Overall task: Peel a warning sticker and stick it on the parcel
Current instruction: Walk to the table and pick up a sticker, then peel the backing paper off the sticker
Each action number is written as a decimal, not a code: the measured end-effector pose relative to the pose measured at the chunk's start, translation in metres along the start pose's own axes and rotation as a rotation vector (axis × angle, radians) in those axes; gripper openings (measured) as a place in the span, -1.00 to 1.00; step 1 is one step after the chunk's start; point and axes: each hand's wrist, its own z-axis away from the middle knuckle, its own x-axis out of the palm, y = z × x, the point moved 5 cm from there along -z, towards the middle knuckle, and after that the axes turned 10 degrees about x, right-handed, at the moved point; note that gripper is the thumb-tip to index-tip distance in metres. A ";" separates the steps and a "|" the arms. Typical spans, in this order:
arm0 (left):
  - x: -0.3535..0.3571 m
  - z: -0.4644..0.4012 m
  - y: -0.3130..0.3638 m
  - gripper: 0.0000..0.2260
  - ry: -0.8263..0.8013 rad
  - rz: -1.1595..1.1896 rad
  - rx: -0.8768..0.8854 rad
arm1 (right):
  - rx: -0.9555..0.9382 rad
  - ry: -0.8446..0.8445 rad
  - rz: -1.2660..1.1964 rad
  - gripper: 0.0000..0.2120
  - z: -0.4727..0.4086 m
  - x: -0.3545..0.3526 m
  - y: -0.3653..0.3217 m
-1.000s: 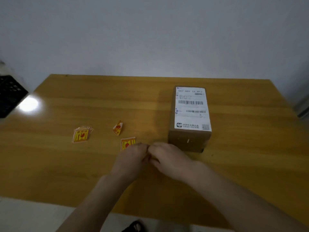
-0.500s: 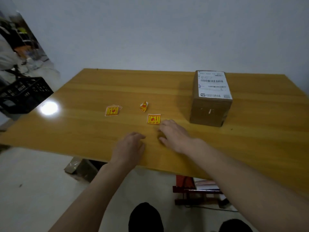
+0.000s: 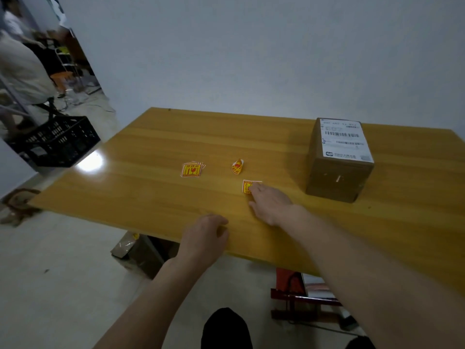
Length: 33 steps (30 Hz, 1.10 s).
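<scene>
Bench (image 3: pixel 156 187): a yellow-brown wooden top filling the middle of the frame, with a bright glare spot near its left edge.
Parcel (image 3: pixel 337 172): a brown cardboard box standing on the bench at the right of the frame, well apart from both hands; a white shipping label (image 3: pixel 345 139) with barcodes covers its top face.
Single sticker (image 3: pixel 247 185): a yellow and red warning sticker lying flat on the bench at centre frame, left of the parcel; its lower right part is hidden under the right fingertips.
Curled sticker (image 3: pixel 237 166): a small yellow and red piece, bent up off the bench, just above the single sticker in the frame.
Sticker stack (image 3: pixel 191 169): several warning stickers fanned together, lying left of the curled sticker.
Right hand (image 3: pixel 270 202): palm down on the bench at centre frame, fingers stretched flat and forward, tips resting on the single sticker; the grip is wide and closed on nothing.
Left hand (image 3: pixel 205 238): at the near edge of the bench, lower centre, fingers curled loosely under; whether the grip pinches anything cannot be told.
Crate (image 3: pixel 56 141): a black plastic crate on the floor beyond the bench's left end.
Background: a plain grey wall; a blurred person in the upper left of the frame.
</scene>
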 end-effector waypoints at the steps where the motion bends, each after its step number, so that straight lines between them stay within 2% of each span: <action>1: -0.001 0.000 0.001 -0.72 0.014 0.015 -0.022 | -0.018 0.020 0.005 -0.54 0.005 0.001 0.001; 5: -0.002 0.000 0.012 -0.72 0.050 0.073 -0.068 | -0.054 0.080 -0.008 -0.67 0.027 0.005 0.005; 9: 0.002 0.004 0.023 -0.72 0.053 0.089 -0.064 | -0.027 0.035 -0.036 -0.70 0.034 0.000 0.009; 11: 0.002 0.006 0.025 -0.72 0.061 0.087 -0.057 | 0.003 0.028 -0.098 -0.69 0.028 -0.010 0.008; 14: 0.002 0.007 0.025 -0.73 0.076 0.095 -0.057 | 0.074 0.112 -0.271 -0.70 0.012 -0.026 0.008; 18: -0.001 0.003 0.020 -0.73 0.085 0.100 -0.085 | 0.164 0.100 -0.349 -0.62 -0.011 -0.024 0.010; 24: -0.004 -0.007 0.010 -0.73 0.085 0.117 -0.106 | 0.273 0.050 -0.282 -0.39 -0.032 -0.013 0.012; 26: -0.002 -0.009 0.008 -0.73 0.081 0.136 -0.118 | 0.301 0.037 -0.324 -0.44 -0.033 -0.011 0.013; 29: 0.001 -0.011 0.009 -0.74 0.092 0.188 -0.136 | 0.307 0.052 -0.485 -0.68 -0.028 -0.008 0.019; 33: 0.003 -0.016 0.021 -0.64 0.174 0.423 -0.180 | 0.264 0.040 -0.838 -0.93 -0.001 -0.012 0.029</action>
